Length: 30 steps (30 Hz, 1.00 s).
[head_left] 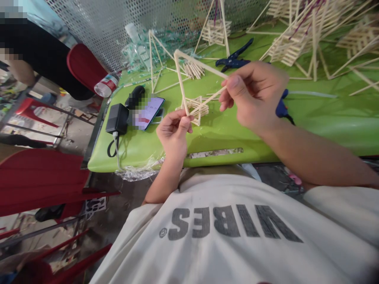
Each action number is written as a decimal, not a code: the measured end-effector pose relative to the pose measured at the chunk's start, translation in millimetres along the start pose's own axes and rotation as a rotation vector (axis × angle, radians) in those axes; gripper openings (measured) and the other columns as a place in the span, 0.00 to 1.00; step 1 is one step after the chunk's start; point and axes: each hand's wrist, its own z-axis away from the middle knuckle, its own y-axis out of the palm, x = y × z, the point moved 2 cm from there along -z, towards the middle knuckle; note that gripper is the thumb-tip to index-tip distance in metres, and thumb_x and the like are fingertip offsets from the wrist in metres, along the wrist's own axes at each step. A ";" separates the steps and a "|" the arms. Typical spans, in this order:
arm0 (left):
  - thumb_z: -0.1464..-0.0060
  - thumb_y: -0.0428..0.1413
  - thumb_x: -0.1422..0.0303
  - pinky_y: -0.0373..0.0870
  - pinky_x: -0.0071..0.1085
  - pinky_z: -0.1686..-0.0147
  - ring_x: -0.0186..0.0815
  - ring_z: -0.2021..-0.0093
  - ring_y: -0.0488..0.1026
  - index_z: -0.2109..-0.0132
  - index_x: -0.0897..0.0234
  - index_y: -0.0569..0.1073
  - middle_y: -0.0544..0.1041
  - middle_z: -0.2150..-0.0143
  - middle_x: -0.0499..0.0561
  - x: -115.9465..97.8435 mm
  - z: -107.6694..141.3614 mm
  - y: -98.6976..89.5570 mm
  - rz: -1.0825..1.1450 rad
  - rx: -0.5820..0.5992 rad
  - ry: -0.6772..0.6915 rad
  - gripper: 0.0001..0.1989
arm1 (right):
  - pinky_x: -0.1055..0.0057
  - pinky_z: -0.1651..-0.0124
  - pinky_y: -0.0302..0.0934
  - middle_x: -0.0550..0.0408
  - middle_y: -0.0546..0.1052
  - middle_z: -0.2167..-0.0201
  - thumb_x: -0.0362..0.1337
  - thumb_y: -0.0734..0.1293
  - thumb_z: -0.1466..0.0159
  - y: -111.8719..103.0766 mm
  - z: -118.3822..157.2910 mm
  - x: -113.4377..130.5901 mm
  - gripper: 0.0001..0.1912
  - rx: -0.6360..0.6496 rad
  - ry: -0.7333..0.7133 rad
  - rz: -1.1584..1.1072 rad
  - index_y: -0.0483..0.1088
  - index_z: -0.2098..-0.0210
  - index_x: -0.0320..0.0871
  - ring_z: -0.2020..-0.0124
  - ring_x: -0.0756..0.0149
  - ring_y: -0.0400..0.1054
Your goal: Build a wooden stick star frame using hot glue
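Evidently, the left hand (174, 132) and right hand (253, 94) pinch, with closed grip, two corners of a stick triangle (201, 65) above the worktop (219, 136), probably so it does not twist.

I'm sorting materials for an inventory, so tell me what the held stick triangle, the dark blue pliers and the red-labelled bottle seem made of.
Stick triangle: probably wood or bamboo, matte, by its pale straw colour.
Pliers: grips likely plastic or rubber, finish unclear, by their even dark blue colour.
Red-labelled bottle: likely clear, glossy plastic, since it looks transparent with bright highlights.
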 end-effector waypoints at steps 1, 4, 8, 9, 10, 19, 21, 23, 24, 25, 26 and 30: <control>0.43 0.80 0.44 0.70 0.27 0.76 0.27 0.75 0.75 0.56 0.56 0.87 0.87 0.67 0.47 -0.4 -0.1 0.8 0.021 0.003 -0.003 0.23 | 0.54 0.70 0.63 0.56 0.82 0.72 0.64 0.81 0.29 0.9 -0.9 0.3 0.22 -0.013 -0.014 -0.020 0.80 0.68 0.58 0.74 0.59 0.73; 0.43 0.79 0.42 0.70 0.27 0.76 0.27 0.76 0.74 0.55 0.57 0.87 0.86 0.68 0.47 -2.2 0.4 1.8 0.036 0.015 -0.025 0.25 | 0.54 0.71 0.61 0.57 0.82 0.72 0.62 0.81 0.29 2.5 -1.8 0.9 0.21 -0.004 0.015 -0.030 0.80 0.68 0.58 0.75 0.59 0.73; 0.38 0.76 0.44 0.70 0.26 0.75 0.27 0.75 0.74 0.60 0.60 0.84 0.84 0.70 0.46 -4.9 2.7 0.9 -0.090 0.015 -0.036 0.23 | 0.51 0.65 0.70 0.56 0.84 0.68 0.66 0.81 0.31 0.9 2.4 3.0 0.21 0.044 0.076 0.040 0.80 0.66 0.60 0.70 0.54 0.77; 0.36 0.76 0.46 0.70 0.26 0.75 0.26 0.75 0.74 0.61 0.60 0.84 0.84 0.70 0.46 -5.5 3.0 0.7 -0.112 0.003 -0.025 0.23 | 0.50 0.63 0.73 0.55 0.85 0.67 0.66 0.81 0.31 0.4 3.4 2.9 0.20 0.053 0.077 0.047 0.81 0.66 0.61 0.68 0.53 0.77; 0.35 0.75 0.47 0.69 0.26 0.75 0.26 0.75 0.74 0.61 0.60 0.84 0.84 0.70 0.46 -6.3 3.1 0.6 -0.126 -0.010 -0.012 0.22 | 0.49 0.62 0.75 0.56 0.86 0.65 0.66 0.81 0.31 -0.1 3.7 2.2 0.20 0.062 0.076 0.048 0.82 0.64 0.61 0.67 0.53 0.78; 0.29 0.70 0.45 0.71 0.29 0.71 0.29 0.74 0.74 0.61 0.60 0.83 0.83 0.70 0.47 -51.2 1.7 -7.0 -0.415 0.040 0.095 0.23 | 0.61 0.73 0.65 0.57 0.83 0.71 0.67 0.80 0.29 -3.0 -14.3 -16.0 0.27 0.193 0.044 -0.004 0.81 0.66 0.51 0.78 0.67 0.68; 0.26 0.68 0.48 0.72 0.31 0.68 0.31 0.72 0.75 0.61 0.59 0.83 0.83 0.69 0.48 -65.4 -2.0 -15.0 -0.577 0.061 0.143 0.21 | 0.63 0.76 0.60 0.56 0.83 0.72 0.65 0.78 0.27 -2.7 -15.8 -20.1 0.28 0.275 0.081 -0.001 0.80 0.66 0.48 0.79 0.69 0.65; 0.25 0.66 0.55 0.71 0.33 0.65 0.33 0.70 0.75 0.63 0.59 0.82 0.82 0.69 0.48 -71.5 -12.8 -24.3 -0.785 0.098 0.185 0.17 | 0.65 0.76 0.55 0.56 0.82 0.73 0.63 0.78 0.25 -0.9 -15.3 -25.1 0.28 0.370 0.116 0.032 0.79 0.67 0.46 0.80 0.71 0.63; 0.26 0.67 0.58 0.69 0.34 0.63 0.34 0.70 0.74 0.64 0.58 0.81 0.81 0.70 0.48 -70.3 -20.8 -28.7 -0.904 0.150 0.181 0.16 | 0.65 0.75 0.53 0.56 0.81 0.75 0.61 0.78 0.25 0.4 -14.8 -28.3 0.28 0.408 0.132 0.073 0.78 0.68 0.46 0.80 0.71 0.62; 0.28 0.67 0.61 0.67 0.35 0.64 0.34 0.70 0.72 0.66 0.58 0.80 0.80 0.71 0.47 -66.3 -30.1 -33.1 -1.017 0.214 0.144 0.15 | 0.64 0.74 0.52 0.56 0.79 0.76 0.59 0.78 0.24 2.1 -14.3 -32.0 0.27 0.438 0.150 0.136 0.77 0.69 0.46 0.79 0.70 0.61; 0.29 0.67 0.63 0.64 0.36 0.65 0.35 0.71 0.69 0.67 0.58 0.79 0.79 0.72 0.47 -60.0 -39.8 -37.0 -1.111 0.305 0.083 0.15 | 0.63 0.73 0.52 0.56 0.77 0.77 0.56 0.78 0.23 3.9 -13.8 -36.2 0.27 0.459 0.172 0.218 0.76 0.71 0.46 0.79 0.69 0.61; 0.29 0.63 0.67 0.62 0.37 0.62 0.38 0.68 0.72 0.66 0.60 0.78 0.82 0.68 0.50 -31.1 -69.9 -47.4 -1.232 0.579 -0.145 0.13 | 0.61 0.67 0.52 0.56 0.74 0.79 0.43 0.76 0.22 11.9 -13.1 -51.3 0.26 0.537 0.255 0.606 0.72 0.76 0.46 0.77 0.66 0.61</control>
